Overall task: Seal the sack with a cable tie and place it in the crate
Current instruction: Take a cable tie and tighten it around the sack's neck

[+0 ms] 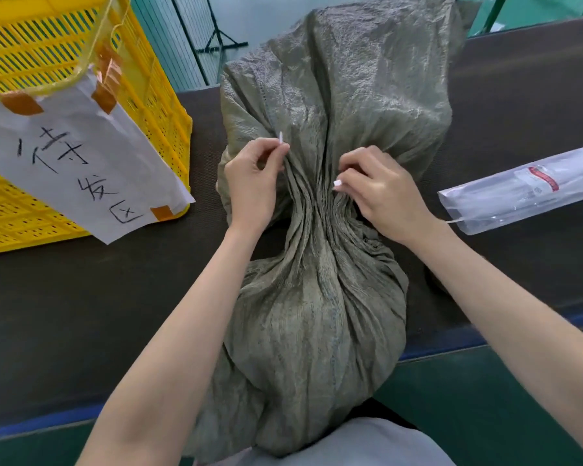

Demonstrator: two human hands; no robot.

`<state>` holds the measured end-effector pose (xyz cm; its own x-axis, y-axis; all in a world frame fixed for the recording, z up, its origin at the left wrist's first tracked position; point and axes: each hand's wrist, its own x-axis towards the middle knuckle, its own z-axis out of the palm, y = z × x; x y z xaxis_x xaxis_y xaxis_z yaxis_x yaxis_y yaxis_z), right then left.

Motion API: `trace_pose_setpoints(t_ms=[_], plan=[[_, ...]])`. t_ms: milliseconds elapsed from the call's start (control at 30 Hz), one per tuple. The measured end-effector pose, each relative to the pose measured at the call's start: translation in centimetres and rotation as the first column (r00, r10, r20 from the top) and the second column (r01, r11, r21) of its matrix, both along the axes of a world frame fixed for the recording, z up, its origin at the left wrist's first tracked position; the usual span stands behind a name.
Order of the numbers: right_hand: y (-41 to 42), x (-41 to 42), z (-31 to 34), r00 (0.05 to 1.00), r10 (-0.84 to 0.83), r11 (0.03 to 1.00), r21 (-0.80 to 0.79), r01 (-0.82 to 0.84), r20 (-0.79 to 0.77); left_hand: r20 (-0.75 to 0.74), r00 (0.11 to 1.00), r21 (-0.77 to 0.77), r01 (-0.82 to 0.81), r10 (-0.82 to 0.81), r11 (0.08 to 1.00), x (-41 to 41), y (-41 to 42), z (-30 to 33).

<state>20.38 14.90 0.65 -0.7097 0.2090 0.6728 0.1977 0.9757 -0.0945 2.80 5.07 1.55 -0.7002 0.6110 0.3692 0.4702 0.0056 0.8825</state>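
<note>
A grey-green woven sack (pixel 317 314) lies on the dark belt, its neck bunched into tight pleats at mid-frame. My left hand (pixel 249 183) pinches the white tip of a cable tie (pixel 280 137) on the left of the neck. My right hand (pixel 377 193) grips the pleated neck on its right side, fingers curled; a small white piece shows by its thumb. The rest of the tie is hidden in the folds. The yellow crate (pixel 48 58) stands at the far left.
A white paper sign (pixel 81 156) with handwritten characters is taped to the crate's rim. A clear plastic pack of cable ties (pixel 525 190) lies on the belt (pixel 81 297) at the right. The belt's blue edge and a green floor (pixel 485 398) run below.
</note>
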Motion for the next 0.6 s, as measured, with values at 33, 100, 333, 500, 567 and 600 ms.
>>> trace_pose_setpoints(t_ms=[33, 100, 333, 500, 567, 600], plan=[[0.5, -0.4, 0.0, 1.0, 0.011, 0.997, 0.081, -0.013, 0.022, 0.037, 0.999, -0.01, 0.017, -0.017, 1.0, 0.1, 0.3, 0.0], [1.8, -0.9, -0.2, 0.998, 0.005, 0.995, 0.103, -0.011, 0.058, 0.089, 0.995, -0.041, 0.04, -0.036, 0.998, 0.0, 1.1, -0.1], [2.5, -0.9, -1.7, 1.0, -0.022, 0.865, -0.501, 0.011, -0.016, 0.198, 0.964, -0.052, 0.194, -0.18, 0.98, 0.3, 2.4, 0.6], [2.2, -1.0, -1.3, 0.982, -0.098, 0.567, -0.82, -0.078, -0.162, 0.278, 0.926, -0.066, 0.286, -0.257, 0.956, 0.1, 2.9, 0.8], [1.8, -1.2, -1.0, 0.976, -0.115, 0.463, -0.879, -0.112, -0.185, 0.269, 0.922, -0.087, 0.311, -0.278, 0.946, 0.0, 2.9, 0.8], [1.6, -1.3, -0.8, 0.976, -0.118, 0.426, -0.897, -0.118, -0.185, 0.27, 0.92, -0.1, 0.321, -0.285, 0.942, 0.0, 3.0, 0.8]])
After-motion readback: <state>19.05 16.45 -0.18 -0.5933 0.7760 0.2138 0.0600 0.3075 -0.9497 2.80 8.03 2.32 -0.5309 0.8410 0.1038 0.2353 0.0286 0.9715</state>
